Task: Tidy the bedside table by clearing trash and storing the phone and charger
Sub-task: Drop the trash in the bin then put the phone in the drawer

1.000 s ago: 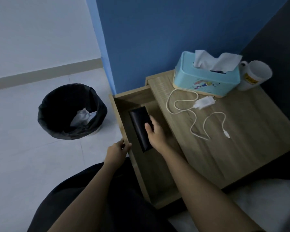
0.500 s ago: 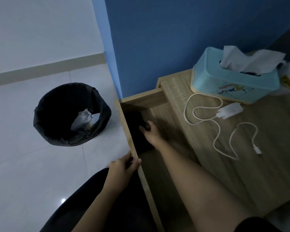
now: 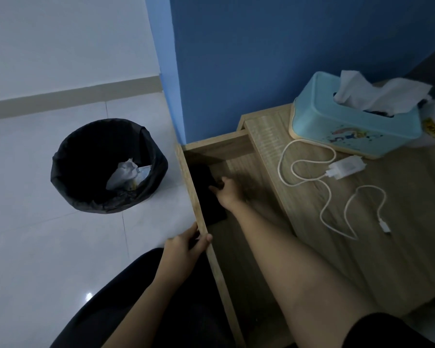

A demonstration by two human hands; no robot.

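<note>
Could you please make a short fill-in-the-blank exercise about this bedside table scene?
1. The white charger lies on the ____ of the bedside table.
2. The dark phone lies inside the open ____.
3. The left hand grips the drawer's ____.
4. The crumpled paper lies in the ____.

Missing words: top; drawer; edge; bin

The dark, flat phone [image 3: 207, 194] is lying face-flat in the open wooden drawer [image 3: 239, 146], running along the drawer's 9 o'clock wall with its far end toward the 12 o'clock corner, where shadow is blurring its outline. The white charger [image 3: 347, 167] is resting on the worktop [image 3: 412, 234] just beside the 6 o'clock side of the tissue box, its white cable [image 3: 309, 180] lying in loose loops toward 9 o'clock and trailing to a plug end at 5 o'clock. Crumpled trash [image 3: 127, 173] is sitting inside the black-lined bin [image 3: 106, 197] on the floor, well apart at 9 o'clock of the drawer.
</note>
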